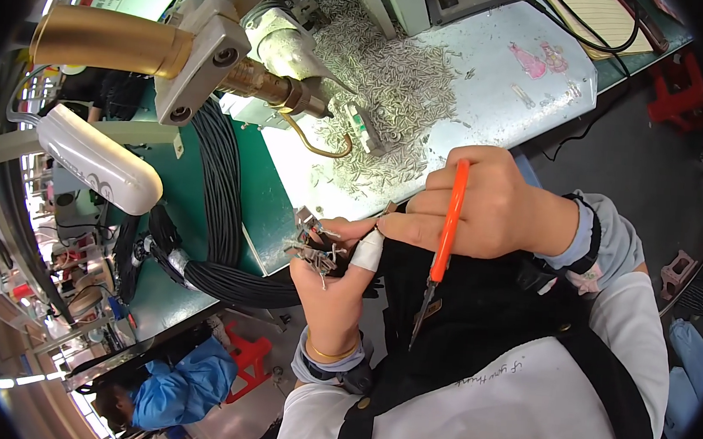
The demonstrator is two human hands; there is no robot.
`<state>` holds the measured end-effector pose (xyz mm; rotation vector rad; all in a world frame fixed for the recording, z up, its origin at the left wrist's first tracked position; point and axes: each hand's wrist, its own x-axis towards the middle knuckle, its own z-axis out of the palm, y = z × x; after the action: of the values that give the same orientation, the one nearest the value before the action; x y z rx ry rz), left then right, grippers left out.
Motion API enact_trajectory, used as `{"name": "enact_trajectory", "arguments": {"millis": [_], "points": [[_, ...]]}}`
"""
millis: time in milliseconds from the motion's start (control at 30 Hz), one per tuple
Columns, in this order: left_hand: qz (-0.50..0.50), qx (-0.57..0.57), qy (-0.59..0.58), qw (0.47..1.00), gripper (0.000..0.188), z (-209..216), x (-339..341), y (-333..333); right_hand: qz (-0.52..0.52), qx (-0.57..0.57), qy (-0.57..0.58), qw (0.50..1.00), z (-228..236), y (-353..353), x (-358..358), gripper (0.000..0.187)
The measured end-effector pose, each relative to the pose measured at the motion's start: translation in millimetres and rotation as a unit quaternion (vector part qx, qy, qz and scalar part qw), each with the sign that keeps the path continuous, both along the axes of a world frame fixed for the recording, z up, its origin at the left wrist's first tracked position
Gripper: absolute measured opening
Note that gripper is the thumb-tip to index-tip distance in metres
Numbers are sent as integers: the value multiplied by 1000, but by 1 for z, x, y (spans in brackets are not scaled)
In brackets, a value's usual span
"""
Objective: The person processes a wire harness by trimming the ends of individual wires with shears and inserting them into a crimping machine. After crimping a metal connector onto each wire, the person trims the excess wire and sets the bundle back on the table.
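Note:
My left hand (333, 296) is closed round a cluster of small metal connectors (315, 256) with short wire ends sticking out. White tape (368, 251) wraps its thumb. My right hand (485, 205) grips an orange-handled tool (452, 215) whose slim, pointed metal blades hang down toward my apron. The thumb and forefinger of that hand meet at the taped thumb; whatever lies between them is too small to make out. A thick bundle of black cables (239, 283) runs along the bench edge up to my left hand.
Many small metal pieces (403, 83) are heaped on the pale work plate (504, 62). Over it reaches a machine head with a metal nozzle (275, 86) and a brass-coloured arm (110, 39). A white lamp (100, 158) hangs left. A person in blue (186, 384) sits beyond the bench.

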<state>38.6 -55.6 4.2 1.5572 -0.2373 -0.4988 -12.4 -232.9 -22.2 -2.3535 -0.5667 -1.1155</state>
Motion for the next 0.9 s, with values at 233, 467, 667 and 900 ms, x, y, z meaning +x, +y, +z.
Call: {"name": "enact_trajectory", "arguments": {"millis": [233, 467, 667, 900], "points": [[16, 21, -260, 965, 19, -16, -8, -10, 59, 395, 292, 869, 0, 22, -6, 5], [25, 23, -214, 976, 16, -17, 4, -13, 66, 527, 376, 759, -5, 26, -3, 12], [-15, -61, 129, 990, 12, -13, 46, -23, -3, 583, 299, 755, -15, 15, 5, 12], [-56, -90, 201, 974, 12, -20, 77, -40, -86, 527, 377, 757, -2, -8, 25, 12]]}}
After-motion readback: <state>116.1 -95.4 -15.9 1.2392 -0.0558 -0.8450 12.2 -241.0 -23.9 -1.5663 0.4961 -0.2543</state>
